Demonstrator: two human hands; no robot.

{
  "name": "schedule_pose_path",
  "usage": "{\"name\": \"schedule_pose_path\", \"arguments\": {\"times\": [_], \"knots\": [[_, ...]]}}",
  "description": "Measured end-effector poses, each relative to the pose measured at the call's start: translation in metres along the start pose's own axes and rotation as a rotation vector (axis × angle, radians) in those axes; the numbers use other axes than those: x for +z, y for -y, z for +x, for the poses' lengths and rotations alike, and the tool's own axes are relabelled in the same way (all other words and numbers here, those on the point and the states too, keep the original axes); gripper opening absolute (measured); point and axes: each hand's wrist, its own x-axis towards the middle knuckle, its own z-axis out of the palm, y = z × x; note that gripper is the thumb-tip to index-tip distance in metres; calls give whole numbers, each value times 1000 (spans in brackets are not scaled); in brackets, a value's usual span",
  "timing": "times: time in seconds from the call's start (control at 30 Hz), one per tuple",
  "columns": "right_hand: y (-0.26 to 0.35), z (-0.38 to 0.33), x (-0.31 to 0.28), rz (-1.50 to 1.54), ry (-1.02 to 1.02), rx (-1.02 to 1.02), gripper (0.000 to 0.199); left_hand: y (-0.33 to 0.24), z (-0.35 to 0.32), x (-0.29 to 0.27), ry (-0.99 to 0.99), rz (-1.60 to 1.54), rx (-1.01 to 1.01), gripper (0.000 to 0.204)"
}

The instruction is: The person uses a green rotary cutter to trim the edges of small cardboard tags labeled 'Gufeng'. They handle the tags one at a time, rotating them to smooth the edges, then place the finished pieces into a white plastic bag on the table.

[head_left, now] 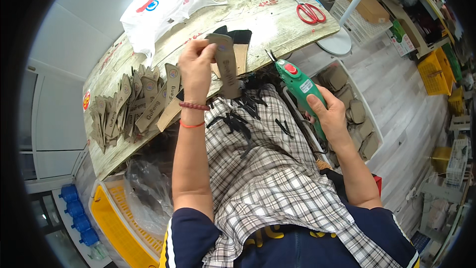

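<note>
Pinched at its upper end in my left hand (195, 67) is a khaki fabric tab (228, 69) with printing on it, hanging down past the table edge over my lap. My right hand (328, 114) is wrapped round a green handheld electric cutter (302, 84) with a red button. Its thin forked metal tip points up and left, apart from the tab. Black and tan fabric pieces (241, 52) lie on the table behind the tab. To the left of my left hand, several similar khaki tabs (119, 109) are heaped. Black scraps (233, 124) lie on my checked apron (277, 168).
On the worn wooden table (248, 0) are a white plastic bag (173, 15) and red-handled scissors (311, 14). A white bin (375, 146) of khaki pieces stands at my right, near a white round stand base (334, 43). Below left is a yellow crate (111, 221).
</note>
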Motion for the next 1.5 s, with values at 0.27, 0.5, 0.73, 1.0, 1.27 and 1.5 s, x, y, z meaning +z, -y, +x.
{"name": "schedule_pose_path", "arguments": {"times": [0.27,0.5,0.73,1.0,1.27,1.5], "knots": [[-7,-17,4,-9,-19,-7,46,31,-57,-5,-324,-972,-833,13],[-8,-32,11,-20,-9,14,47,28,-72,10,-192,-1468,-929,16],[-14,-34,11,-72,-18,52,48,25,-88,35,105,-1066,-810,14],[-3,-36,11,-161,23,66,44,29,-89,42,-22,-762,-462,7],[2,-32,13,-145,45,59,44,31,-91,45,-11,-642,-438,4],[2,-32,13,-108,54,92,44,32,-93,50,-54,-640,-409,4]]}}
